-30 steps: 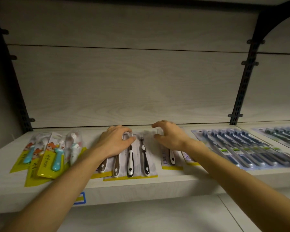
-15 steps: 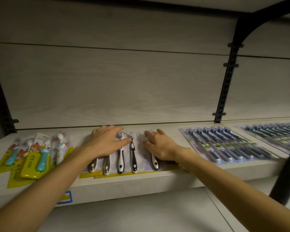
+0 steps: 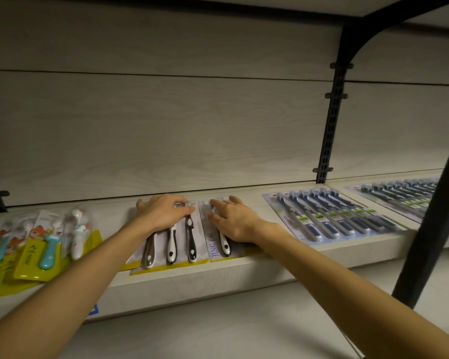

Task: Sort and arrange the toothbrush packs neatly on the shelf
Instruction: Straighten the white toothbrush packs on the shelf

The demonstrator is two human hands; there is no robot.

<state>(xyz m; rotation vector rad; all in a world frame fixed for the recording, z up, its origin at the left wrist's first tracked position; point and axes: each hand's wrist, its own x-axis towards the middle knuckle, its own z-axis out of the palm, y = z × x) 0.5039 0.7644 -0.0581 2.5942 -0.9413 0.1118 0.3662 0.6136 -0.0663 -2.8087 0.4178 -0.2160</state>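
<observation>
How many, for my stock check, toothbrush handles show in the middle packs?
4: a brown one by the left forearm, a white one, a black one, and a second white one under the right hand. The arms may hide others.

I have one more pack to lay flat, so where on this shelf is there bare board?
Bare board lies between the right hand and the blue toothbrush packs, and between the kids' packs and the left hand. A strip runs along the back panel. The black-and-white packs under both hands are crowded.
</observation>
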